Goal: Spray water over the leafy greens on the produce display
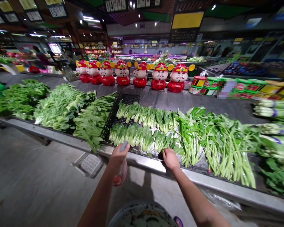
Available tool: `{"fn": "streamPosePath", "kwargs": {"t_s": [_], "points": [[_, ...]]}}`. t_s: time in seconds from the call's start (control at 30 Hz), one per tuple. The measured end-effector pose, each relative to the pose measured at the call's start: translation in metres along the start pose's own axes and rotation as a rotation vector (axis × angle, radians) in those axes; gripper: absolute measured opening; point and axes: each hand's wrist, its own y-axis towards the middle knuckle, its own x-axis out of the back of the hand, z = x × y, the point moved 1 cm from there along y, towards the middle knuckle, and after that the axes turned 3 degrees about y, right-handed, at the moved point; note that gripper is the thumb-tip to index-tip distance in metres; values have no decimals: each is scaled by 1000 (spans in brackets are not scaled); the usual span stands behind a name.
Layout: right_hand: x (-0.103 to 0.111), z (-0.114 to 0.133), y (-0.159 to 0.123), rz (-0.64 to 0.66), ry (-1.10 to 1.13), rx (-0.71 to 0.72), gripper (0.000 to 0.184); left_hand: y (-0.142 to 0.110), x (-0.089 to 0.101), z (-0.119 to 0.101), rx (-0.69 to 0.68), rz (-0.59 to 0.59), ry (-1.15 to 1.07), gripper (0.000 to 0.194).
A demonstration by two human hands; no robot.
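Note:
My left hand (119, 154) is wrapped around a clear bottle (122, 172) with a reddish bottom. A grey top like a spray head shows above the fingers, and the bottle hangs over the floor just in front of the shelf's metal edge. My right hand (171, 158) is closed at the front edge of the shelf, below the near row of bok choy (145, 138). Whatever its fingers grip is hidden. A second row of bok choy (146, 116) lies behind, with water spinach (210, 135) to the right.
Long-leaf lettuce (94, 116) and other leafy greens (56, 104) lie left of a black plastic divider (111, 121). Several red figurines (140, 75) line the back, beside stacked tubs (208, 85). The metal rail (151, 162) runs along the front, above a round container (142, 211).

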Motion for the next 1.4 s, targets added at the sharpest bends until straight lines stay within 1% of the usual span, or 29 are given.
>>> {"fn": "streamPosePath", "kwargs": {"t_s": [0.1, 0.2, 0.27, 0.33, 0.43, 0.53, 0.6, 0.67, 0.73, 0.77, 0.8, 0.9, 1.03, 1.1, 1.17, 1.27, 1.4], "points": [[0, -1, 0, 6, 4, -2, 37, 3, 2, 9, -19, 0, 8, 30], [-2, -2, 0, -8, 1, 14, 38, 4, 2, 19, 48, -7, -30, 32], [-2, -3, 0, -15, 1, 22, 37, 3, 2, 22, 107, 14, -69, 34], [-3, -3, 0, -12, 0, 21, 37, 2, 3, 22, 151, 28, -112, 35], [-3, -3, 1, -9, -8, 22, 36, 0, 4, 21, 188, 15, -141, 36], [-3, -3, 1, -9, -14, 28, 36, 0, 4, 20, 178, 13, -147, 37], [-2, -2, 1, -6, -14, 24, 36, 2, 5, 17, 167, 12, -190, 39], [-2, -2, 1, -4, -12, 22, 36, 5, 8, 11, 187, 9, -247, 42], [-2, -2, 1, -6, -7, 25, 36, 11, 12, 1, 213, 18, -271, 47], [-2, -2, 0, -7, -5, 27, 36, 16, 15, -4, 204, 22, -273, 48], [-2, -2, 0, -9, -2, 27, 36, 22, 17, -9, 186, 33, -276, 50], [-3, -2, 0, -11, -2, 22, 35, 44, 21, -22, 77, 27, -265, 48], [-2, -2, 0, -6, -1, 15, 36, 78, 18, -27, 60, 33, -187, 42], [-1, -1, 0, -4, 7, 11, 36, 90, 13, -28, 48, 28, -174, 40], [-1, -1, 0, -5, 16, 6, 35, 97, 9, -29, 75, 21, -171, 39], [-1, -2, 0, -9, 24, 0, 34, 99, 3, -31, 106, 42, -156, 39], [-2, -2, 0, -12, 30, 5, 34, 97, 1, -29, 75, 41, -125, 36]]}}
